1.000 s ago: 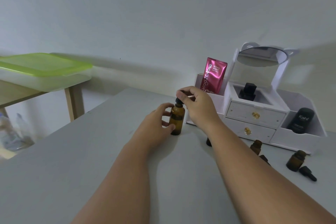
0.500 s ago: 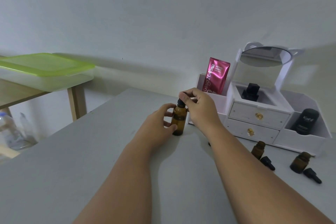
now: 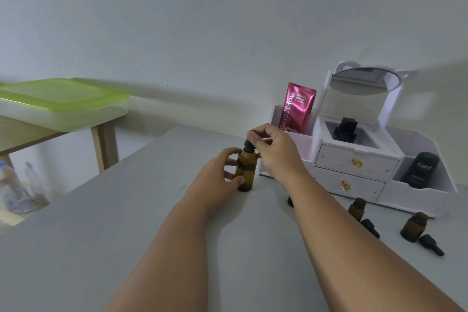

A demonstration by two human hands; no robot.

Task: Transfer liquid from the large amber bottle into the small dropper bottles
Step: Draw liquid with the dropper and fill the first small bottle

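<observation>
We look down on a pale grey table that runs to a plain, light wall. The large amber bottle stands upright on it, towards the far edge and just left of a white organiser. The left hand wraps its fingers and thumb round the bottle's body, while the right hand pinches the black dropper cap at its top. The organiser holds a pink sachet, a tilted round mirror and a dark tube. In front of it, right of the right forearm, we see two small dropper bottles standing uncapped, each with a loose black dropper lying beside it. To the left stands a wooden side table bearing a box with a green lid.
</observation>
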